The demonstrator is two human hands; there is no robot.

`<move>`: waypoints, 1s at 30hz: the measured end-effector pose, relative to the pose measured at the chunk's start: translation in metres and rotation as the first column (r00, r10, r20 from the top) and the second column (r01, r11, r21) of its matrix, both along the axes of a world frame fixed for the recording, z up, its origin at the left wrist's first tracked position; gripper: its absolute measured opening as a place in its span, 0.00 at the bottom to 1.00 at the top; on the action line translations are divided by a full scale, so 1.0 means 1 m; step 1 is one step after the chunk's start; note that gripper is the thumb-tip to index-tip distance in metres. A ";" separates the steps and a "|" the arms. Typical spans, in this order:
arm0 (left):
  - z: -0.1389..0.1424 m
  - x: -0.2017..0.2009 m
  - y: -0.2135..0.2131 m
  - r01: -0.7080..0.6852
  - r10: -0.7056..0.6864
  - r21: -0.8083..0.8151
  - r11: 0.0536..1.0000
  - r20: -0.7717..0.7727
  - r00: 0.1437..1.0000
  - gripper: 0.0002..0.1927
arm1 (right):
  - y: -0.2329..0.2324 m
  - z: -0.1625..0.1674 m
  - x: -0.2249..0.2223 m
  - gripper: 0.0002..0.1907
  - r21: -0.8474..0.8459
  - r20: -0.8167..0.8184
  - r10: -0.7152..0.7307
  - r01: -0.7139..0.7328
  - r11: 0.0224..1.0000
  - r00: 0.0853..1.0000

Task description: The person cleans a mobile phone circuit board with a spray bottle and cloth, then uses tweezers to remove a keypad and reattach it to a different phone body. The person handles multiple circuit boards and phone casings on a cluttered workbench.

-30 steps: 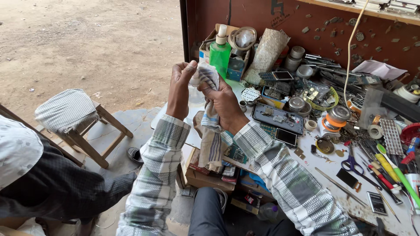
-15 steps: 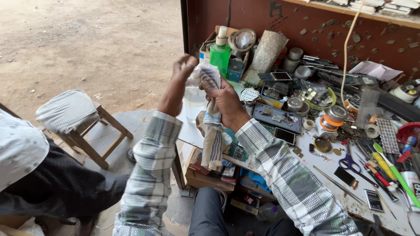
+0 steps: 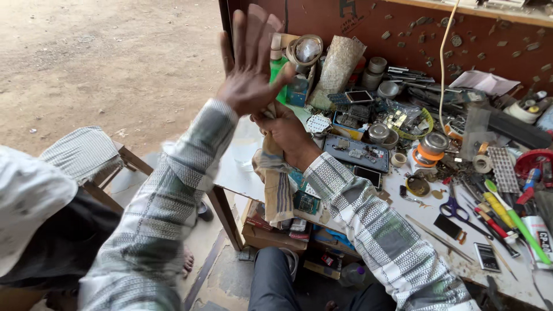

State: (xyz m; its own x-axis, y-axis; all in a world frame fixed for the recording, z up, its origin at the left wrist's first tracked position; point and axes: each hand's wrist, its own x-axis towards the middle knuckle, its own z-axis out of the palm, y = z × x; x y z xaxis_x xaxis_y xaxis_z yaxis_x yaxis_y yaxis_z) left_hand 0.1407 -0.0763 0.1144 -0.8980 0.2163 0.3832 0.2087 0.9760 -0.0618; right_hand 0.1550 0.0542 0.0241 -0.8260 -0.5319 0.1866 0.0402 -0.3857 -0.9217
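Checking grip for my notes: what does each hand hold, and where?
Right hand grips a striped cloth by its bunched upper end; left hand is open, holding nothing.

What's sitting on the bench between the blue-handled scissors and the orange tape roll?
In the head view, a small round open tin lies between the scissors and the orange tape roll, amid small loose bits.

Striped cloth [image 3: 276, 178] (beige/grey, crumpled) hangs off table edge, top prob. bunched.
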 end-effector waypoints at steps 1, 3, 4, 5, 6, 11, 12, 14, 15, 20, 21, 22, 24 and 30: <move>-0.005 -0.002 0.003 0.054 -0.049 0.111 0.992 -0.044 0.998 0.54 | 0.001 -0.002 -0.001 0.15 0.006 0.038 -0.011 0.011 1.000 0.999; -0.012 -0.002 0.006 0.093 -0.068 0.244 0.965 -0.111 0.992 0.51 | 0.006 -0.004 -0.001 0.14 0.037 0.089 -0.021 0.018 0.999 0.996; -0.010 -0.002 0.008 0.093 -0.066 0.245 0.965 -0.116 0.991 0.50 | 0.008 -0.004 0.001 0.15 -0.006 0.058 0.007 -0.007 1.000 0.998; -0.008 -0.002 0.011 0.090 -0.064 0.246 0.965 -0.112 0.992 0.49 | 0.011 -0.005 0.002 0.17 -0.048 0.034 0.035 -0.033 0.998 0.999; -0.003 -0.003 0.011 0.079 -0.046 0.312 0.947 -0.112 0.993 0.48 | 0.013 -0.004 0.002 0.19 -0.085 0.004 0.062 -0.062 0.994 0.998; 0.009 0.016 -0.012 0.371 -0.062 0.729 0.575 -0.414 0.908 0.43 | 0.019 0.003 0.010 0.19 -0.092 0.068 0.062 -0.055 0.994 0.996; 0.007 0.021 -0.017 0.443 -0.053 0.779 0.444 -0.470 0.881 0.44 | 0.019 0.005 0.011 0.19 -0.095 0.067 0.063 -0.056 0.994 0.996; -0.014 0.037 -0.024 0.429 -0.039 0.885 0.180 -0.430 0.902 0.46 | 0.019 0.007 0.014 0.20 -0.097 0.071 0.070 -0.063 0.993 0.995; -0.022 0.041 -0.023 0.346 -0.055 0.931 0.115 -0.341 0.938 0.46 | 0.018 0.008 0.014 0.20 -0.097 0.070 0.073 -0.066 0.993 0.995; -0.062 0.053 -0.012 0.059 -0.143 0.994 -0.089 -0.072 0.987 0.46 | 0.017 0.009 0.016 0.20 -0.118 0.078 0.087 -0.078 0.990 0.993; -0.067 0.053 -0.010 0.059 -0.147 0.995 -0.082 -0.071 0.987 0.46 | 0.017 0.008 0.015 0.20 -0.109 0.078 0.076 -0.068 0.992 0.994; -0.069 0.052 -0.010 0.074 -0.144 0.994 -0.085 -0.085 0.986 0.45 | 0.016 0.007 0.014 0.20 -0.091 0.044 0.066 -0.061 0.994 0.997; -0.073 0.048 -0.012 0.095 -0.142 0.992 -0.085 -0.106 0.984 0.45 | 0.014 0.003 0.011 0.20 -0.061 -0.016 0.043 -0.044 0.997 0.999; -0.084 0.033 -0.002 0.242 -0.046 0.969 -0.038 -0.244 0.969 0.39 | 0.013 -0.008 0.002 0.22 -0.066 -0.050 -0.021 0.018 0.998 0.999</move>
State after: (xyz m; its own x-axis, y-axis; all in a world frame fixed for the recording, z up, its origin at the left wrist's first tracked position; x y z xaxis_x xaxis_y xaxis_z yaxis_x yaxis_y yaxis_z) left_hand 0.1732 -0.0787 0.0308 -0.8382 -0.3490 0.4190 0.4421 0.0149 0.8968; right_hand 0.1573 0.0672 0.0166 -0.8247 -0.5010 0.2624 -0.0140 -0.4457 -0.8951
